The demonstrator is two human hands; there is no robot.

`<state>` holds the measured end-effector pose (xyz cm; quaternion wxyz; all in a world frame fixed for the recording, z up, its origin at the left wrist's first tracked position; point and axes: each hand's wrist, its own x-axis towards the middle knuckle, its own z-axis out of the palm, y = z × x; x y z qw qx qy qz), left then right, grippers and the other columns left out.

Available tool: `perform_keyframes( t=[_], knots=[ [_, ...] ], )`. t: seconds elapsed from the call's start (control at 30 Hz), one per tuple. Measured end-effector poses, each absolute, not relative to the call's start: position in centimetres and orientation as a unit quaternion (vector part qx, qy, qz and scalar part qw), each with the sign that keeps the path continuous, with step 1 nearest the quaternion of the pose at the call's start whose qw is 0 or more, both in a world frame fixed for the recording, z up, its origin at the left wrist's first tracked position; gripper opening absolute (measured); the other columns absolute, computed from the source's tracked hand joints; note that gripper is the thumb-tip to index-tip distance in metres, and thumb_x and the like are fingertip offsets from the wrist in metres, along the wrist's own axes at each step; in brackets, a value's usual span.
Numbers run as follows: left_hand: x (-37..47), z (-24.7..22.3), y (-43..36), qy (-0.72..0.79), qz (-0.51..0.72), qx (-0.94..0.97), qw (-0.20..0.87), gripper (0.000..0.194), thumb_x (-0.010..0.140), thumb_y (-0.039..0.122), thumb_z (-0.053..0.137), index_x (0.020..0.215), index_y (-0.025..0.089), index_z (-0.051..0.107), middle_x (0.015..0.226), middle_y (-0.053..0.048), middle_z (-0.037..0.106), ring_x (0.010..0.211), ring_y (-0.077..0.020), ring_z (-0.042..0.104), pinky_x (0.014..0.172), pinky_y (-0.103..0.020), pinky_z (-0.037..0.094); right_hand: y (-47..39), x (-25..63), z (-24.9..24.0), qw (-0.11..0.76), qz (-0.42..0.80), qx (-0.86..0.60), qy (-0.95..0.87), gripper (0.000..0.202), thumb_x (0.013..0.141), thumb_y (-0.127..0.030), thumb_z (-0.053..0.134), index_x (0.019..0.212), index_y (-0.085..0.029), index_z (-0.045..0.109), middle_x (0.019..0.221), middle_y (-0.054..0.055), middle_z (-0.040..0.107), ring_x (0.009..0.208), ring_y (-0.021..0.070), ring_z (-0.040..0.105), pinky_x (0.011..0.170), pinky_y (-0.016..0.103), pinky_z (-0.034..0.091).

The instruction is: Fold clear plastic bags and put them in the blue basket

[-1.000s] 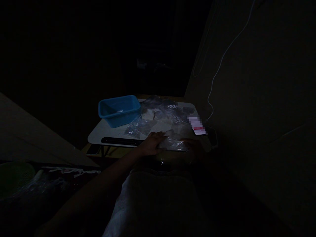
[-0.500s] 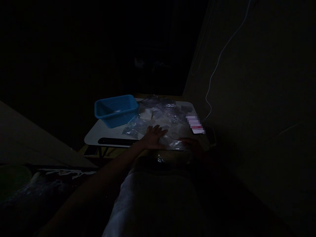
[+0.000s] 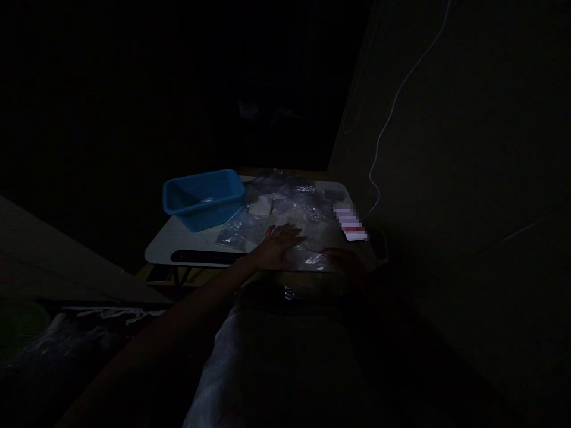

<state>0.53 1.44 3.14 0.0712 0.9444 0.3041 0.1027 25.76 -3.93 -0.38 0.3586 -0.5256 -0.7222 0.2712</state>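
Observation:
Clear plastic bags (image 3: 314,260) lie crumpled and overlapping on a small white table (image 3: 160,245). My left hand (image 3: 275,246) rests palm down on the plastic near the table's front edge, its fingers spread. At the right end of the same plastic is my right hand (image 3: 341,257), its fingertips at the film. It is so dark that I cannot make out whether those fingers pinch the film or just lie on it. Behind my left hand, a small pale flat piece (image 3: 260,206) sits among the bags.
A blue plastic basin (image 3: 205,202) stands at the table's left back. On the right lies a phone (image 3: 350,224) with a lit, blurred screen. A white cable (image 3: 392,107) hangs along the right wall. The room around is very dark.
My left hand has slid slightly over the plastic, its fingers now closer to the right hand. The right hand stays at the film. The whole view has shifted a little.

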Motion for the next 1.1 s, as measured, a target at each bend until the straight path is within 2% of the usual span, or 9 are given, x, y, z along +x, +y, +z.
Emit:
perform_keyframes(
  t=[0.07,0.13,0.2,0.4,0.5,0.7,0.87,1.03,1.1],
  knots=[
    [0.2,2.8,0.5,0.26,0.117,0.955,0.084,0.051,0.081,0.04,0.05,0.129,0.026,0.039,0.137,-0.008,0.038,0.128,-0.0259,0.028,0.103,-0.049,0.015,-4.0,25.8,-0.3,0.361,0.271,-0.53,-0.718,0.026,0.077,-0.034,0.048,0.091,-0.023,0.068,0.101,0.005,0.067,0.096,0.023,0.061,0.084,0.041,0.049],
    [-0.1,2.6,-0.2,0.248,0.127,0.955,0.104,0.037,0.088,0.029,0.04,0.124,0.024,0.046,0.13,-0.007,0.047,0.121,-0.0191,0.04,0.103,-0.041,0.022,-4.1,25.8,-0.1,0.362,0.271,-0.536,-0.713,0.027,0.077,-0.034,0.048,0.092,-0.022,0.067,0.102,0.006,0.067,0.096,0.0236,0.061,0.084,0.042,0.048],
    [-0.3,2.5,-0.5,0.258,0.136,0.95,0.115,0.034,0.089,0.027,0.036,0.121,0.023,0.049,0.127,-0.007,0.05,0.118,-0.017,0.044,0.1,-0.037,0.026,-4.1,25.9,0.0,0.362,0.272,-0.536,-0.713,0.027,0.077,-0.033,0.048,0.092,-0.022,0.068,0.102,0.006,0.067,0.096,0.0238,0.061,0.086,0.043,0.048],
    [0.0,2.4,-0.1,0.261,0.162,0.942,0.134,0.034,0.086,0.033,0.044,0.119,0.024,0.051,0.132,-0.008,0.045,0.122,-0.0192,0.04,0.1,-0.041,0.027,-3.9,26.0,0.2,0.361,0.29,-0.529,-0.711,0.025,0.075,-0.033,0.051,0.09,-0.024,0.069,0.1,0.004,0.068,0.095,0.0246,0.062,0.086,0.044,0.048],
    [0.2,2.4,0.2,0.238,0.187,0.938,0.169,0.028,0.088,0.027,0.04,0.11,0.024,0.057,0.126,-0.006,0.051,0.12,-0.0163,0.043,0.101,-0.039,0.025,-3.6,26.2,0.3,0.356,0.296,-0.521,-0.717,0.025,0.074,-0.033,0.052,0.09,-0.024,0.069,0.098,0.004,0.068,0.095,0.0252,0.062,0.086,0.045,0.048],
    [-0.3,2.3,0.5,0.263,0.199,0.907,0.262,0.029,0.089,0.026,0.037,0.109,0.023,0.059,0.118,-0.004,0.058,0.111,-0.0162,0.052,0.102,-0.039,0.024,-3.1,26.8,1.1,0.34,0.317,-0.494,-0.735,0.026,0.072,-0.034,0.052,0.088,-0.021,0.069,0.097,0.006,0.069,0.095,0.0259,0.062,0.087,0.044,0.047],
    [-0.7,2.7,0.6,0.287,0.149,0.899,0.296,0.026,0.084,0.031,0.049,0.105,0.023,0.062,0.121,-0.006,0.056,0.118,-0.0212,0.045,0.103,-0.044,0.022,-3.1,26.5,1.9,0.334,0.34,-0.483,-0.735,0.027,0.074,-0.034,0.052,0.089,-0.02,0.069,0.096,0.007,0.069,0.092,0.0263,0.063,0.082,0.043,0.049],
    [0.1,3.5,0.6,0.326,0.128,0.897,0.268,0.051,0.075,0.037,0.061,0.123,0.024,0.047,0.132,-0.01,0.045,0.125,-0.0278,0.035,0.101,-0.055,0.014,-2.8,26.0,2.2,0.31,0.328,-0.488,-0.747,0.027,0.075,-0.035,0.051,0.086,-0.018,0.069,0.094,0.007,0.069,0.09,0.0259,0.064,0.081,0.041,0.049],
    [0.4,3.6,0.8,0.336,0.123,0.897,0.259,0.048,0.077,0.038,0.058,0.122,0.024,0.048,0.132,-0.009,0.044,0.128,-0.0279,0.029,0.101,-0.056,0.012,-2.7,25.9,2.4,0.297,0.325,-0.487,-0.755,0.027,0.075,-0.035,0.052,0.086,-0.018,0.069,0.094,0.007,0.069,0.091,0.0257,0.063,0.082,0.041,0.049]
  ],
)
